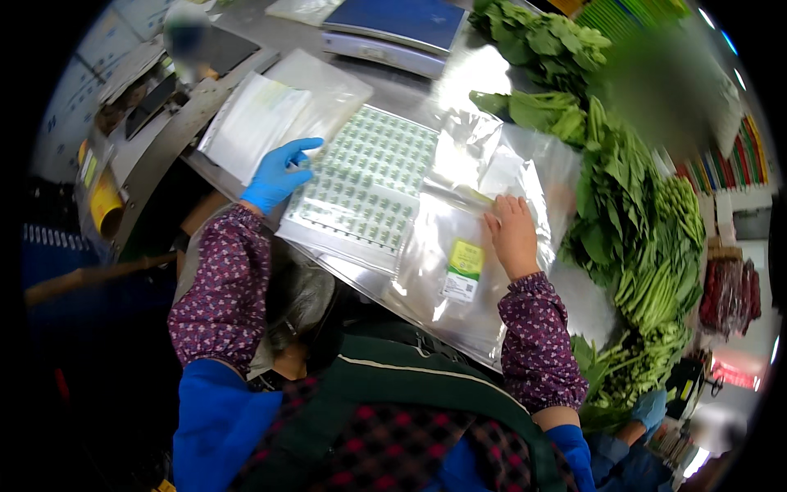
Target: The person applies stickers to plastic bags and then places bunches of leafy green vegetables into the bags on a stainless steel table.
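Note:
My left hand [281, 174], in a blue glove, hovers at the left edge of a sheet of small green stickers [369, 172]. Its index finger and thumb are apart, and nothing shows between them. Bare, my right hand [516, 234] rests with its fingers on a clear plastic bag [426, 279]. A yellow, green and white label [464, 271] is on that bag, just left of my right hand. More clear bags [537, 156] lie beyond it, shiny with glare. The sticker sheet lies between my two hands, with rows of stickers on it.
White sheets [254, 123] and clear plastic lie left of the stickers. A blue-topped scale [393, 33] stands at the back. Leafy green vegetables [639, 238] are heaped along the right side. Another person's blue-gloved hand [651, 410] shows at lower right. The metal table's edge [352, 283] runs before me.

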Demonstrator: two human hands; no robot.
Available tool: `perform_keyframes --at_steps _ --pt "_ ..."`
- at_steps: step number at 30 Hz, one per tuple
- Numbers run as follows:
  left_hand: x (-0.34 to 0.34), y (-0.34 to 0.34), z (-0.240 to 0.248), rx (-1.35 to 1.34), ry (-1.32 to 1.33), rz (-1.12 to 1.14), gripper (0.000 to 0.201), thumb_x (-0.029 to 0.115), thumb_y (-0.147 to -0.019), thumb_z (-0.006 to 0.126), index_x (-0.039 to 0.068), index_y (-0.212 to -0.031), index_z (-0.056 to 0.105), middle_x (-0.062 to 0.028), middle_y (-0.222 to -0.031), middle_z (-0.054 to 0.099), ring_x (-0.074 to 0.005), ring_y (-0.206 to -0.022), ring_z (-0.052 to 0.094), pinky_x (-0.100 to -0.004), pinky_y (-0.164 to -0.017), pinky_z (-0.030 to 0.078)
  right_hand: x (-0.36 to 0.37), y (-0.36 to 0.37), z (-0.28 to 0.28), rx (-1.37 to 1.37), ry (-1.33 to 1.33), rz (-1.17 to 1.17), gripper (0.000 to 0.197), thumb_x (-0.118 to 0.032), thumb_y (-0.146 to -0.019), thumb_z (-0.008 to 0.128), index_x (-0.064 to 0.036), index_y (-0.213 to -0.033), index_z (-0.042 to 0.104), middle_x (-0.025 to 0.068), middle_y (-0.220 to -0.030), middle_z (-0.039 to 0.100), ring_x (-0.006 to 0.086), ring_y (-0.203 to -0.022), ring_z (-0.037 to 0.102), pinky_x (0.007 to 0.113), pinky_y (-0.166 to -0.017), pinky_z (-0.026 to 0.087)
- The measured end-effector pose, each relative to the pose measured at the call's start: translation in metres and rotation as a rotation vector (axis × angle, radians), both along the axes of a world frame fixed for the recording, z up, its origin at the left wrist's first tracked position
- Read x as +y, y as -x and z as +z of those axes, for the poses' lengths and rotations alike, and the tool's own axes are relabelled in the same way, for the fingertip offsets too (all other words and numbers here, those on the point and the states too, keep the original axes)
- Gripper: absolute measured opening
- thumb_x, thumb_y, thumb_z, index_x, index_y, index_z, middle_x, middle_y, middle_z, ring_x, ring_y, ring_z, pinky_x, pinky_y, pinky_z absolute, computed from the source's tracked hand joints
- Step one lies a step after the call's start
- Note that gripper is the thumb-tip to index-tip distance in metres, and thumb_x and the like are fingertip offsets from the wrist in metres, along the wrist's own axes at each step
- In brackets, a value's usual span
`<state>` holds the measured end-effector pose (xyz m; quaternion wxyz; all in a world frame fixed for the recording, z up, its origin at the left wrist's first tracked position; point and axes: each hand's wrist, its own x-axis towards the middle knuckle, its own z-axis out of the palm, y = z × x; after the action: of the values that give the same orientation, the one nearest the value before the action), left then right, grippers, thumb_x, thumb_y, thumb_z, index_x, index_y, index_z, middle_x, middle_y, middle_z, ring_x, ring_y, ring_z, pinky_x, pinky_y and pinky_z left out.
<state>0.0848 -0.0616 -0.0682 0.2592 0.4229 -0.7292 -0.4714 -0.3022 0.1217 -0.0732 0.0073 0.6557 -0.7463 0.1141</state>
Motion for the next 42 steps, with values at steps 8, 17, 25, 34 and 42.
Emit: perform_keyframes --at_steps 8,17,25,34,42 --pt "0.027 0.012 0.026 0.256 -0.28 0.247 0.008 0.007 -0.079 0.068 0.001 -0.08 0.063 -0.0016 -0.077 0.063 -0.0077 -0.072 0.056 -0.0217 -0.072 0.045 -0.082 -0.126 0.058 -0.752 0.202 0.409 0.01 -0.005 -0.075 0.065 -0.0012 -0.084 0.063 0.0126 -0.082 0.062 0.0296 -0.074 0.06 0.036 -0.067 0.048" --pt "0.038 0.013 0.039 0.286 -0.294 0.251 0.011 0.01 -0.078 0.07 0.002 -0.083 0.063 0.0012 -0.075 0.061 -0.0047 -0.068 0.053 -0.0192 -0.063 0.042 -0.113 -0.164 0.062 -0.662 0.051 0.552 0.017 -0.004 -0.074 0.066 -0.002 -0.091 0.063 0.011 -0.084 0.06 0.0243 -0.072 0.061 0.031 -0.063 0.05" --pt "0.03 0.018 0.019 0.286 -0.307 0.336 0.012 0.012 -0.077 0.07 0.003 -0.082 0.064 0.0012 -0.07 0.06 -0.0059 -0.063 0.051 -0.0209 -0.059 0.043 -0.091 -0.171 0.051 -0.424 0.33 0.644 0.007 -0.005 -0.075 0.065 -0.005 -0.081 0.062 0.009 -0.077 0.059 0.0266 -0.069 0.059 0.032 -0.06 0.048" --pt "0.021 0.019 0.03 -0.133 0.241 0.281 0.035 0.011 -0.081 0.064 0.01 -0.116 0.06 -0.0051 -0.105 0.06 -0.0149 -0.088 0.055 -0.0274 -0.078 0.045 0.04 -0.053 0.032 -1.285 0.059 -0.375 0.012 -0.01 -0.081 0.067 -0.0001 -0.086 0.064 -0.0032 -0.069 0.059 0.0018 -0.057 0.05 0.015 -0.049 0.036" --pt "0.101 0.123 0.015 -0.09 0.14 -0.528 0.013 0.017 -0.075 0.071 0.008 -0.083 0.067 -0.0072 -0.08 0.064 -0.0186 -0.074 0.061 -0.0286 -0.066 0.047 0.098 -0.031 -0.007 -1.029 -0.079 -0.603 0.019 -0.015 -0.076 0.071 0.003 -0.076 0.065 0.0001 -0.061 0.06 0.004 -0.052 0.051 0.02 -0.048 0.04"
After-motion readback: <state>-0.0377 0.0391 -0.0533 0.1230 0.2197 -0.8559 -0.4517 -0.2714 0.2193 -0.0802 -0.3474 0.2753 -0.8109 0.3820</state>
